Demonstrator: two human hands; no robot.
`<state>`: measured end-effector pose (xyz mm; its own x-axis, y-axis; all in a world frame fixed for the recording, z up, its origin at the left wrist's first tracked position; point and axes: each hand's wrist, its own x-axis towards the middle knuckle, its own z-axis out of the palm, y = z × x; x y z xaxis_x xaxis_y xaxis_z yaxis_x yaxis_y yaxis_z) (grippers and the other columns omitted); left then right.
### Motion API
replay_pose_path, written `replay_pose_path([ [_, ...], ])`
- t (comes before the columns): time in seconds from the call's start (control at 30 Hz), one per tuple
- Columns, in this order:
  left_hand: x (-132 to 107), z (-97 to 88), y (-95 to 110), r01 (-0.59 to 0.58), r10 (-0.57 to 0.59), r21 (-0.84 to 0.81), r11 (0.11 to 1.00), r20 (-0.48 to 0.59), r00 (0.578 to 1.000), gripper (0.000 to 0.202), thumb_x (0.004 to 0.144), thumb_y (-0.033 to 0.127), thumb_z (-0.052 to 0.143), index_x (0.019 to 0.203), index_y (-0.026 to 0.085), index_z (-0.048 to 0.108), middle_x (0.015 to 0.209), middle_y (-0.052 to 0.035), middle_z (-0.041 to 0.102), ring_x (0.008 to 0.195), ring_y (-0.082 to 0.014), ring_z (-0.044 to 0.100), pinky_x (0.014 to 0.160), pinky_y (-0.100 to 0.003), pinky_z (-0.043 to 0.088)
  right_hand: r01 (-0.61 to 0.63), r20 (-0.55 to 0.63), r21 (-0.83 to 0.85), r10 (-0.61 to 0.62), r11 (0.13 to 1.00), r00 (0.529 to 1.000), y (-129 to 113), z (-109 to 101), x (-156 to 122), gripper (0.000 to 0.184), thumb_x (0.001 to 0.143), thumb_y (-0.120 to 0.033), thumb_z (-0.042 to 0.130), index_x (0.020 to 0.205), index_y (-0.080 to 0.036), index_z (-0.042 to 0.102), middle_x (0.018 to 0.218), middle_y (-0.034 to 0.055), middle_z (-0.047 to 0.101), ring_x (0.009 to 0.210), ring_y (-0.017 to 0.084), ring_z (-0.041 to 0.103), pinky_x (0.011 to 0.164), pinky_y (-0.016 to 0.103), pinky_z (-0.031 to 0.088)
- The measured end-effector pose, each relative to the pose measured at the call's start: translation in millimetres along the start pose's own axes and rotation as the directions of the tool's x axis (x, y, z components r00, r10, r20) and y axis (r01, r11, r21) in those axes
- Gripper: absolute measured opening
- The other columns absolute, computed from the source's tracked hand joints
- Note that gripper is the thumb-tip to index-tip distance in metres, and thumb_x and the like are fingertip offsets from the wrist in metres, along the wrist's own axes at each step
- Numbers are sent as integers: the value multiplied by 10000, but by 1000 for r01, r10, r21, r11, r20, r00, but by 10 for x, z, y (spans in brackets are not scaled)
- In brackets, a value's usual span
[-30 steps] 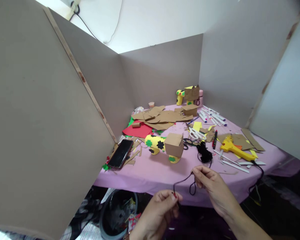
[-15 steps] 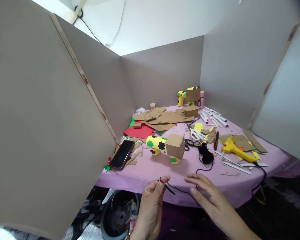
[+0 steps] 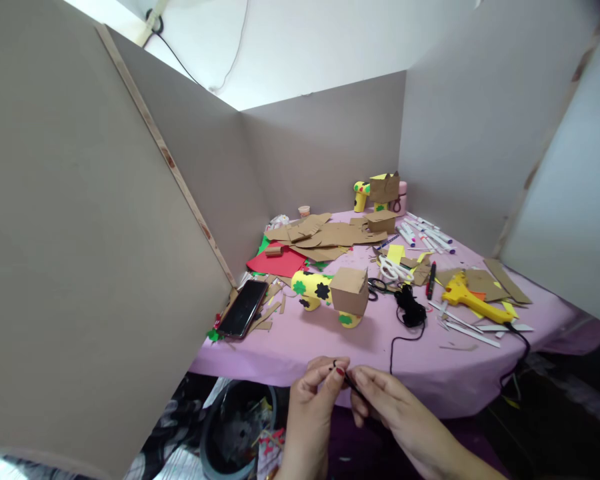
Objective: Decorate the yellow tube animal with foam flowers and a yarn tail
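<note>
At the table's front edge, my left hand [image 3: 313,407] pinches the end of a black cord [image 3: 355,385] between thumb and fingers; a small loop shows at the fingertips. My right hand [image 3: 387,403] is closed on the same cord just beside it, its fingertips almost touching the left ones. From there the cord runs up over the cloth to a tangled black bundle [image 3: 410,308]. Beyond the hands stands a yellow cardboard animal figure [image 3: 313,285] with green and black spots and a plain brown box head [image 3: 349,292].
A yellow glue gun [image 3: 475,303] lies right, near a red-black marker [image 3: 431,280]. White scissors [image 3: 394,269], black-handled scissors [image 3: 377,287], cardboard sheets [image 3: 330,237] and several markers [image 3: 430,233] spread behind. A phone [image 3: 243,309] lies left, above a bin [image 3: 213,433]. Grey panels [image 3: 325,147] enclose the table.
My right hand has moved left to my left hand and gone from spread fingers to closed on the cord. My left hand has shifted slightly right and down, still pinching the cord.
</note>
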<state>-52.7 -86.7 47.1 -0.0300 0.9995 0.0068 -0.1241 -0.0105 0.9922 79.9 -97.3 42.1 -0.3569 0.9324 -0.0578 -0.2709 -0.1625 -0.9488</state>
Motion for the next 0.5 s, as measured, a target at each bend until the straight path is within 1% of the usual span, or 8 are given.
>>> replay_pose_path([
  [0.03, 1, 1, -2, -20, 20, 12, 1000, -15, 1000, 167, 690, 337, 700, 683, 176, 744, 798, -48, 668, 838, -192, 597, 773, -267, 457, 3, 5, -30, -2, 1000, 1000, 8, -6, -3, 388, 861, -526, 459, 691, -182, 517, 592, -44, 434, 587, 115, 437, 655, 256, 378],
  [0.1, 2, 2, -10, -33, 34, 21, 999, -41, 999, 156, 683, 331, 705, 684, 180, 745, 814, -57, 674, 881, -207, 594, 814, -283, 450, 17, 7, -75, -16, 997, 1000, 29, -15, -3, 386, 856, -529, 463, 689, -182, 492, 569, -59, 390, 540, 101, 379, 573, 234, 335],
  [0.2, -2, -2, -31, -5, 6, 8, 1000, -65, 998, 169, 677, 338, 711, 760, 196, 751, 878, -60, 691, 918, -207, 595, 843, -283, 441, 32, 3, -131, -32, 991, 999, 61, -20, 5, 386, 845, -536, 474, 694, -181, 495, 533, -67, 367, 502, 97, 339, 507, 225, 278],
  [0.33, -9, 1, -44, 12, -11, 5, 1000, -73, 997, 178, 669, 347, 715, 770, 206, 754, 878, -53, 702, 910, -200, 604, 845, -270, 438, 18, 1, -120, -18, 993, 1000, 80, -14, 13, 414, 827, -565, 473, 661, -187, 466, 521, -72, 351, 478, 94, 339, 489, 221, 288],
  [0.43, -13, 16, -28, 18, -18, 8, 1000, -67, 998, 184, 672, 353, 709, 754, 194, 754, 865, -56, 702, 889, -204, 612, 825, -275, 449, 18, 20, -87, -16, 996, 1000, 85, -12, 13, 427, 839, -583, 433, 686, -186, 469, 551, -58, 406, 486, 95, 388, 514, 228, 330],
  [0.5, -16, 23, -15, 21, -20, 9, 1000, -62, 998, 181, 671, 349, 710, 748, 190, 753, 861, -58, 705, 886, -207, 615, 818, -277, 454, 34, 41, -100, -30, 994, 999, 101, -18, 12, 412, 834, -579, 450, 705, -188, 469, 553, -56, 426, 488, 95, 402, 514, 227, 329],
])
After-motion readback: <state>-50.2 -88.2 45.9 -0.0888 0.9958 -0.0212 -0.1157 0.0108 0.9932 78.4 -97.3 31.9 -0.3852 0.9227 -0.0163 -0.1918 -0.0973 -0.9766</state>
